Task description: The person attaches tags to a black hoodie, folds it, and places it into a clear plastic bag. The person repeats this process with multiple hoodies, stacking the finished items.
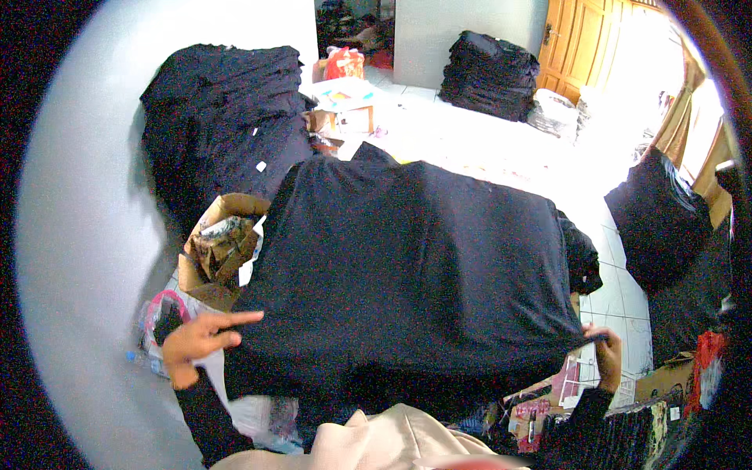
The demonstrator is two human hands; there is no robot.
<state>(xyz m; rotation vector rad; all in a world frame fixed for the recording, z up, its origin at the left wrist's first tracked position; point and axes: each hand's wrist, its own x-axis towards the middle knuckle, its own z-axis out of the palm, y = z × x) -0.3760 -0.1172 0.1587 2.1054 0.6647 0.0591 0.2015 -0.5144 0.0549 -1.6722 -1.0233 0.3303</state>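
A wide piece of black cloth (415, 258) lies spread out in front of me, its near edge hanging toward my body. At the right, my right hand (608, 356) pinches the near corner of this cloth and draws it out to a point. My left hand (200, 343) is beside the cloth's left edge, with index finger and thumb stretched out and apart. Nothing shows in it. The fingertip is close to the cloth; whether it touches I cannot tell. What supports the cloth is hidden underneath.
A tall heap of black cloth (227, 117) stands far left, with an open cardboard box (205, 286) below it. A stack of folded black cloth (489, 76) is near the wooden door (580, 47). More black cloth (658, 219) lies right. Bundles (627, 431) sit near right.
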